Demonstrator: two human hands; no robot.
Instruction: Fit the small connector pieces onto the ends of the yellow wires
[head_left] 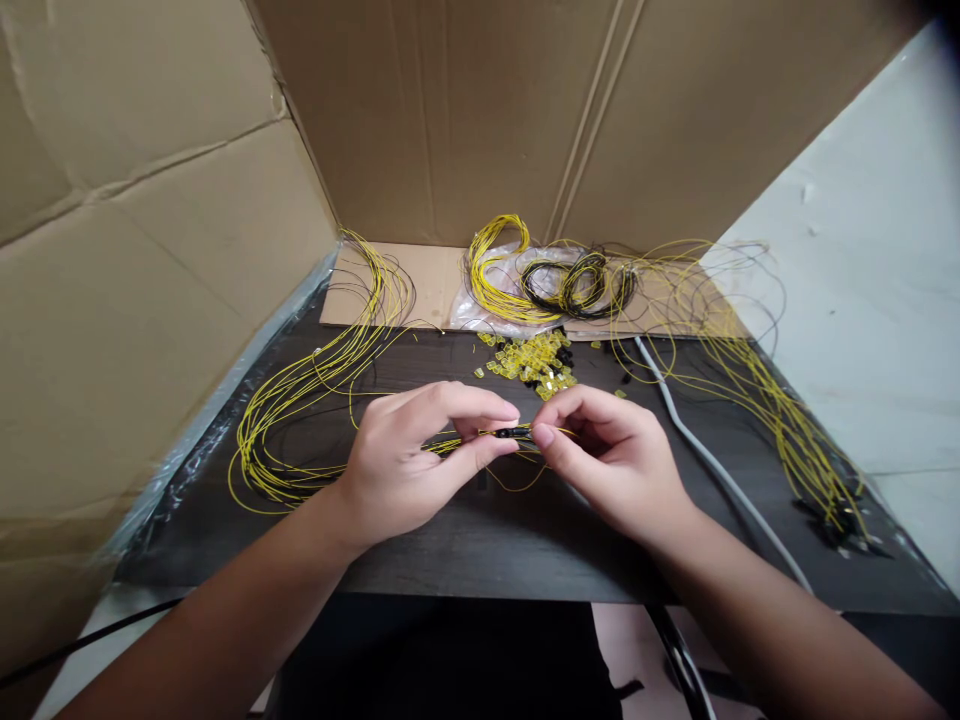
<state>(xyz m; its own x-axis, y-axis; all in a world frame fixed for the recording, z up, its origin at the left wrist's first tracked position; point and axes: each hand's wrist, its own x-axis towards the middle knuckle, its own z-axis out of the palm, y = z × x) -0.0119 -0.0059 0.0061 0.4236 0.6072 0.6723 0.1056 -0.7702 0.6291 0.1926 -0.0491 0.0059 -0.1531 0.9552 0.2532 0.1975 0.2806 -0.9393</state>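
Between my two hands, above the dark tabletop, is a small black connector (514, 433) with thin yellow and black wires at its ends. My left hand (427, 455) pinches its left end between thumb and forefinger. On the other end, the fingertips of my right hand (604, 445) are closed around the connector and a wire. A bundle of yellow and black wires (277, 470) runs out to the left behind my left hand. Just beyond my hands lies a pile of small yellow clear plastic pieces (529, 360), with black pieces among them.
Coiled yellow wires (487, 275) and black wire coils (577, 285) rest on a plastic bag over a cardboard strip (431, 290). At right, more yellow wires (795, 430) end in black connectors (844, 520). A grey cable (705, 445) crosses the table. Cardboard walls (480, 120) stand behind and left.
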